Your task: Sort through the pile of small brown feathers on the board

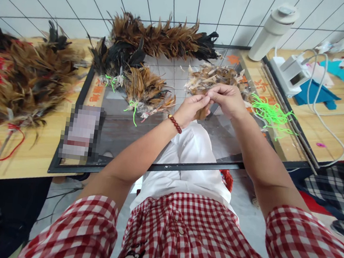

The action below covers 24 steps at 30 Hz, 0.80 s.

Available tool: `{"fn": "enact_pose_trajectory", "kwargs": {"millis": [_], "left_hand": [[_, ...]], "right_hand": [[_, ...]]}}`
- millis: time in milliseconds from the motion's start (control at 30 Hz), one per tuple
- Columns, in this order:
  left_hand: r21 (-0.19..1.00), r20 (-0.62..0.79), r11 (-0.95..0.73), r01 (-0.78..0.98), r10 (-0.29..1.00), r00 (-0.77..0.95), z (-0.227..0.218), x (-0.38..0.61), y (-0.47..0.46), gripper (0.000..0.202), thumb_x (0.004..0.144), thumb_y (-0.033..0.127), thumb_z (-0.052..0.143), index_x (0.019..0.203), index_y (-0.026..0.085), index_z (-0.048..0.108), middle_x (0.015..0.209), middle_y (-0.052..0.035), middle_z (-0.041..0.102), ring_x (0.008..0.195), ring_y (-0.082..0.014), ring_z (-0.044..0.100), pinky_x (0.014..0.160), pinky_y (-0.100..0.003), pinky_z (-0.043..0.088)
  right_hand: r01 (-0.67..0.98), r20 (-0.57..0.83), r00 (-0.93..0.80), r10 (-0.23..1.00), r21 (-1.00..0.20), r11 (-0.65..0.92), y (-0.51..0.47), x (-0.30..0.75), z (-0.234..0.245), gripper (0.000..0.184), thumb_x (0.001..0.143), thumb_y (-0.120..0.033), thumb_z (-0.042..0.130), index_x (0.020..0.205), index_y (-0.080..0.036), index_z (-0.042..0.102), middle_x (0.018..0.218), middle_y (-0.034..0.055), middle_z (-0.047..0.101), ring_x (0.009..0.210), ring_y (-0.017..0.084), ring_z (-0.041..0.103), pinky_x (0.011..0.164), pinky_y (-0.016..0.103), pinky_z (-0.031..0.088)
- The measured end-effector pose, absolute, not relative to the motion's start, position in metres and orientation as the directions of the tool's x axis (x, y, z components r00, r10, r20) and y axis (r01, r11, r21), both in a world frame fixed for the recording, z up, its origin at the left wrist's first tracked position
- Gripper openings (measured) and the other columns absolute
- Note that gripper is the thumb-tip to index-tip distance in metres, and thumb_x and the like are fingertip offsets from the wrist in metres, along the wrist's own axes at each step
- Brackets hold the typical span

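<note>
My left hand and my right hand meet above the glass tabletop, thumbs and fingertips pinched close together. Brown feathers hang below my left fingers, which are closed on them. What my right fingertips pinch is too small and covered to make out. Just behind the hands lies a loose pile of pale and brown feathers. To their left rests a brown feather bundle with a green tie. Right of my right hand is a heap of bright green strings.
A long row of brown and black feathers lies along the tiled wall. A feather duster is on the left, beside a blurred phone-like object. A white bottle, power adapters and cables stand at right.
</note>
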<state>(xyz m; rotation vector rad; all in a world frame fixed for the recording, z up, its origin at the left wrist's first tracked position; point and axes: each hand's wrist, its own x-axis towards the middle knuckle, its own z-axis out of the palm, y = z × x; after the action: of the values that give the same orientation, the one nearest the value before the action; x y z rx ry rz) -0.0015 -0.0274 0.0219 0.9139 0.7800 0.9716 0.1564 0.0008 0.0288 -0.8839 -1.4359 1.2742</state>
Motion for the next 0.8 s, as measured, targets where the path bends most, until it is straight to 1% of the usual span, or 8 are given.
{"fn": "enact_pose_trajectory", "kwargs": {"millis": [133, 200, 267, 467, 533, 600, 700, 800], "left_hand": [[0.916, -0.147, 0.231, -0.327, 0.954, 0.261, 0.015, 0.0, -0.025, 0.039, 0.093, 0.05, 0.081, 0.077, 0.019, 0.063, 0.055, 0.0049, 0.057, 0.05, -0.007, 0.057, 0.053, -0.018, 0.045], [0.909, -0.167, 0.237, -0.343, 0.961, 0.222, 0.015, 0.0, -0.023, 0.038, 0.095, 0.048, 0.079, 0.076, 0.019, 0.062, 0.055, 0.005, 0.057, 0.049, -0.0068, 0.056, 0.054, -0.018, 0.046], [0.903, -0.187, 0.247, -0.352, 0.963, 0.196, 0.017, -0.001, -0.023, 0.037, 0.096, 0.045, 0.078, 0.076, 0.019, 0.062, 0.055, 0.0047, 0.057, 0.049, -0.0066, 0.055, 0.054, -0.018, 0.045], [0.9, -0.214, 0.273, -0.34, 0.956, 0.2, 0.022, -0.003, -0.024, 0.035, 0.094, 0.044, 0.081, 0.077, 0.019, 0.063, 0.055, 0.0046, 0.058, 0.05, -0.007, 0.056, 0.052, -0.017, 0.043], [0.897, -0.213, 0.278, -0.343, 0.953, 0.214, 0.021, -0.002, -0.025, 0.034, 0.094, 0.044, 0.08, 0.077, 0.019, 0.064, 0.055, 0.0044, 0.058, 0.05, -0.0072, 0.056, 0.052, -0.017, 0.043], [0.886, -0.226, 0.29, -0.361, 0.951, 0.209, 0.02, -0.001, -0.024, 0.033, 0.095, 0.044, 0.079, 0.08, 0.018, 0.065, 0.055, 0.0043, 0.058, 0.05, -0.0076, 0.057, 0.052, -0.018, 0.043], [0.852, -0.267, 0.308, -0.423, 0.951, 0.155, 0.018, 0.001, -0.021, 0.03, 0.096, 0.046, 0.078, 0.086, 0.019, 0.068, 0.056, 0.0052, 0.056, 0.051, -0.0085, 0.059, 0.055, -0.019, 0.048], [0.826, -0.278, 0.302, -0.476, 0.953, 0.121, 0.016, 0.001, -0.019, 0.027, 0.097, 0.043, 0.077, 0.089, 0.018, 0.069, 0.058, 0.0045, 0.059, 0.056, -0.0097, 0.065, 0.062, -0.021, 0.054]], "right_hand": [[-0.088, 0.155, -0.264, 0.952, -0.987, 0.136, 0.007, 0.16, 0.024, 0.061, 0.064, -0.077, 0.095, 0.079, -0.021, 0.075, 0.063, -0.0029, 0.062, 0.055, 0.009, 0.052, 0.052, 0.025, 0.045], [-0.075, 0.173, -0.225, 0.959, -0.984, 0.16, 0.012, 0.162, 0.021, 0.06, 0.067, -0.076, 0.094, 0.087, -0.023, 0.076, 0.066, -0.004, 0.062, 0.055, 0.009, 0.049, 0.051, 0.025, 0.043], [-0.067, 0.218, -0.175, 0.96, -0.975, 0.21, 0.015, 0.164, 0.019, 0.058, 0.065, -0.072, 0.097, 0.091, -0.024, 0.076, 0.069, -0.0044, 0.063, 0.056, 0.009, 0.049, 0.052, 0.025, 0.042], [-0.09, 0.3, -0.129, 0.945, -0.953, 0.29, 0.015, 0.159, 0.016, 0.061, 0.056, -0.069, 0.102, 0.085, -0.023, 0.074, 0.077, -0.0015, 0.068, 0.067, 0.012, 0.057, 0.059, 0.028, 0.047], [-0.081, 0.321, -0.131, 0.938, -0.947, 0.312, 0.015, 0.158, 0.016, 0.06, 0.058, -0.068, 0.101, 0.08, -0.022, 0.072, 0.074, -0.0018, 0.064, 0.066, 0.011, 0.055, 0.06, 0.028, 0.046], [-0.083, 0.348, -0.145, 0.926, -0.937, 0.339, 0.015, 0.16, 0.017, 0.058, 0.064, -0.07, 0.099, 0.076, -0.022, 0.069, 0.068, -0.0032, 0.058, 0.062, 0.01, 0.049, 0.059, 0.027, 0.044], [-0.11, 0.366, -0.206, 0.908, -0.93, 0.35, 0.012, 0.165, 0.024, 0.06, 0.071, -0.076, 0.092, 0.073, -0.023, 0.064, 0.065, -0.0036, 0.052, 0.06, 0.01, 0.046, 0.058, 0.027, 0.042], [-0.074, 0.334, -0.332, 0.882, -0.941, 0.329, 0.006, 0.166, 0.033, 0.065, 0.067, -0.08, 0.091, 0.07, -0.023, 0.061, 0.068, -0.0015, 0.057, 0.064, 0.013, 0.053, 0.064, 0.03, 0.048]]}}
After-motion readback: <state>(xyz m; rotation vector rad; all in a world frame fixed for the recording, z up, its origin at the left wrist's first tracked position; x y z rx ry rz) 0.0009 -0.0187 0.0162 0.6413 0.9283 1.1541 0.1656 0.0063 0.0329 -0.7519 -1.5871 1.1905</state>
